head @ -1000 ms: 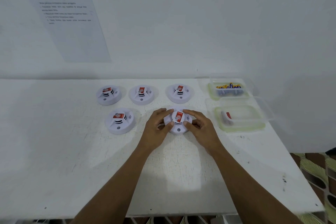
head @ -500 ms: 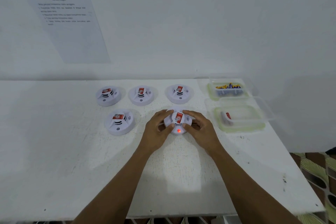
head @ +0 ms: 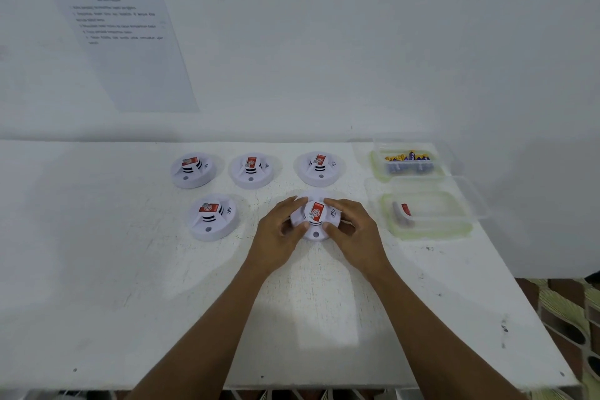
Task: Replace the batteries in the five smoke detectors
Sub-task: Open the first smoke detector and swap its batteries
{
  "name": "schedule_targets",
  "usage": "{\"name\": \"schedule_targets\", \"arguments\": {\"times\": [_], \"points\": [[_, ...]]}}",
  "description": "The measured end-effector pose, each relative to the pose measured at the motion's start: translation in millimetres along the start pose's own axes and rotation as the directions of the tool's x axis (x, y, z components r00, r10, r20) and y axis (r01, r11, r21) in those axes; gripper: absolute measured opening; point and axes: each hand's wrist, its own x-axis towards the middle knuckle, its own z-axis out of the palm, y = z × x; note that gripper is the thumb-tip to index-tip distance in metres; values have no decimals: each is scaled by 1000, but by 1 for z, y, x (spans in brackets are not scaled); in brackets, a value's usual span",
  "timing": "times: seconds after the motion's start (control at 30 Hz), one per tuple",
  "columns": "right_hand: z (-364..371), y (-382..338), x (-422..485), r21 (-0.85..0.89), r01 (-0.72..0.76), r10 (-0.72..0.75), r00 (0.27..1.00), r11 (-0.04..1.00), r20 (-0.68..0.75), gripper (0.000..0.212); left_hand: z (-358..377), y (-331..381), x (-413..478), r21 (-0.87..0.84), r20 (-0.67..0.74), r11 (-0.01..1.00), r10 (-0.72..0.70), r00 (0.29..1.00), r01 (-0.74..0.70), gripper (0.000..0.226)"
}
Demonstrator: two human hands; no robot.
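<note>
Several white round smoke detectors with red labels lie on the white table. Both my hands grip the front right detector: my left hand curls round its left side, my right hand round its right side. Its front light is dark. Another detector sits to the left. Three more stand in a back row: left detector, middle detector, right detector.
At the back right a clear tub holds several batteries. In front of it a second clear tub holds a used battery. Printed sheets hang on the white wall. The table's right edge runs close to the tubs.
The red light on the held detector's front, lit half a second ago, is now off. My hands have barely shifted on it.
</note>
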Motion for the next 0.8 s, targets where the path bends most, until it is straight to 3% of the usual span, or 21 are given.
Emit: {"name": "schedule_targets", "arguments": {"times": [0.27,0.4,0.53,0.67,0.8], "points": [[1,0,-2,-68,9,-11,1000,998,-16,38,6,4,-2,156,17,988,2,1000,-4,34],[2,-2,-2,-103,-25,22,999,994,-29,36,7,0,-1,190,-13,981,-40,999,42,42],[3,-13,0,-107,-42,37,998,993,-43,36,-7,5,-5,148,53,987,-79,995,70,55],[13,-42,9,-177,79,-94,993,981,-76,32,-55,6,-18,294,45,954,42,998,-53,53],[52,-72,15,-232,196,-202,979,953,-2,35,-131,1,-26,289,-62,955,79,995,-58,52]]}}
